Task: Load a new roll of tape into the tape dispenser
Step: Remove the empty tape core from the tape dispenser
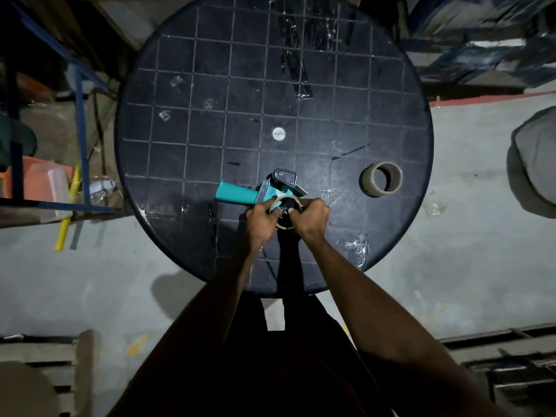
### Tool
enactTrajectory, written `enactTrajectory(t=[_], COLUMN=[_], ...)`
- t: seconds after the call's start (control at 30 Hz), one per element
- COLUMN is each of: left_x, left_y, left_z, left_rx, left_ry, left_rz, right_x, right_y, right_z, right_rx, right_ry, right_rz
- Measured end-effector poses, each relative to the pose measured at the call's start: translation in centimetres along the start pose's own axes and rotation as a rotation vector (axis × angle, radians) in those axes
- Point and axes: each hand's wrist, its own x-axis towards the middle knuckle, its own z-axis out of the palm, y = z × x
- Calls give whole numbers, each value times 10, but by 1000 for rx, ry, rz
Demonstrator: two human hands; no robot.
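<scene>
A teal-handled tape dispenser (240,192) lies on its side near the front of the round black table (168,121), its black head pointing away from me. A thin cardboard core (285,201) sits around the dispenser's black hub. My left hand (260,216) grips the core's left edge. On the core's right edge my right hand (311,218) holds it, fingers curled over the rim. A fuller roll of clear tape (381,182) lies flat on the table to the right, apart from both hands.
Strips and scraps of clear tape (296,55) stick to the table's far side and front right. A white cap (279,133) marks the table's centre. A blue metal shelf frame (81,115) stands at left, a grey object (538,158) at right, on concrete floor.
</scene>
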Motion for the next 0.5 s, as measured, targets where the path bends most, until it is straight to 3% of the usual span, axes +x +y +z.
enactTrajectory(t=[0.5], left_x=[1], left_y=[4], left_z=[-4], left_rx=[16], left_ry=[2], left_rz=[-6], right_x=[8], right_y=[-4], right_z=[7], right_rx=[14], right_ry=[65], right_rz=[91])
